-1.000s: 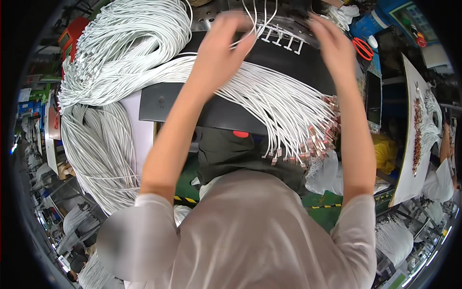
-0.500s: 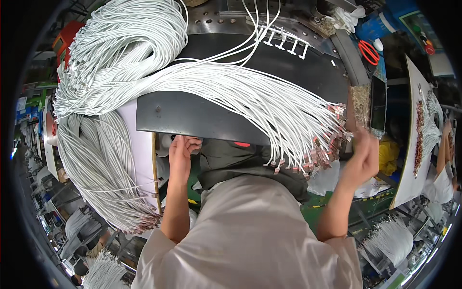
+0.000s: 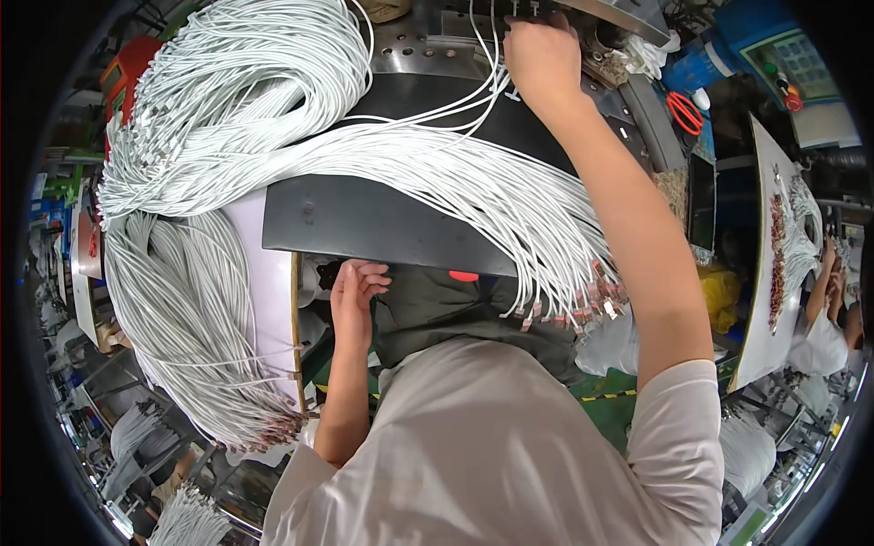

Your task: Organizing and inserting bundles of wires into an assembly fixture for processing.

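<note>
My right hand [image 3: 543, 56] reaches to the metal machine plate [image 3: 401, 53] at the far side, its back toward me and its fingers curled. Small white T-shaped plastic pieces [image 3: 525, 8] show just past its fingertips; what it grips is hidden. Beside its wrist, another small white plastic piece [image 3: 513, 94] shows on the black tabletop [image 3: 382, 214]. My left hand [image 3: 361, 284] is at the near edge of that top, holding nothing, its fingers loosely bent and apart. A thick bundle of white cables [image 3: 410, 164] lies across the top, reddish-brown connectors [image 3: 583, 305] at its right end.
A coiled heap of white cables [image 3: 246, 73] fills the far left. More cables [image 3: 182, 318] hang over a pale side board [image 3: 264, 300]. Red scissors [image 3: 683, 113] lie at the right, near a blue cylinder [image 3: 696, 73]. A white board with cables [image 3: 756, 264] stands farther right.
My right hand has moved from beside the connectors at the right up to the machine at the far side, its forearm now crossing the cable bundle's right end. My left hand's fingers have loosened slightly.
</note>
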Motion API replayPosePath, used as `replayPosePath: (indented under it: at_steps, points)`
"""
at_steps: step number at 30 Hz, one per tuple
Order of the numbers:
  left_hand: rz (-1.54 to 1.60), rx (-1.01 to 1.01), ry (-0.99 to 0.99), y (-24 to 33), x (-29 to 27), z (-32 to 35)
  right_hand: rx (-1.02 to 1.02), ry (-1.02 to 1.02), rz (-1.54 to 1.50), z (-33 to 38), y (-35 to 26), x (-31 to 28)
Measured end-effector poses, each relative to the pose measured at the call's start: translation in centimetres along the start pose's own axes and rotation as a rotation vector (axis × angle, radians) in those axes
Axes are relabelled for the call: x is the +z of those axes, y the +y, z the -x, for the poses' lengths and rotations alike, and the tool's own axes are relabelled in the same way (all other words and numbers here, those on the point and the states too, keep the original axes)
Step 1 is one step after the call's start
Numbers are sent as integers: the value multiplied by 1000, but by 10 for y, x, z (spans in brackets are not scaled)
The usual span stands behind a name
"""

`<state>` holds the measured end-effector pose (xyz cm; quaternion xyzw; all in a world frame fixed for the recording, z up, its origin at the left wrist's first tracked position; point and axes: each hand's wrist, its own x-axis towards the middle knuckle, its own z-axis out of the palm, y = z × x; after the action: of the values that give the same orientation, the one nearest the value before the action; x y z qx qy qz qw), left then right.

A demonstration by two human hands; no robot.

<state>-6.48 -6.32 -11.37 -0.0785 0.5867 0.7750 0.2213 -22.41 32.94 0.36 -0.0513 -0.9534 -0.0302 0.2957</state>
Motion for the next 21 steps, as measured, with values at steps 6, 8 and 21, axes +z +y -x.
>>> replayPosePath:
  at_steps: [6, 8, 21]
  points:
    - [9, -3, 1, -4, -2, -3, -6, -99, -140, 3, 7, -11]
    - [11, 13, -5, -5, -2, -6, 4, 144, -127, 30, 13, -45]
    - [11, 91, 136, -15, 2, -13, 886, -47, -745, 433, -12, -107]
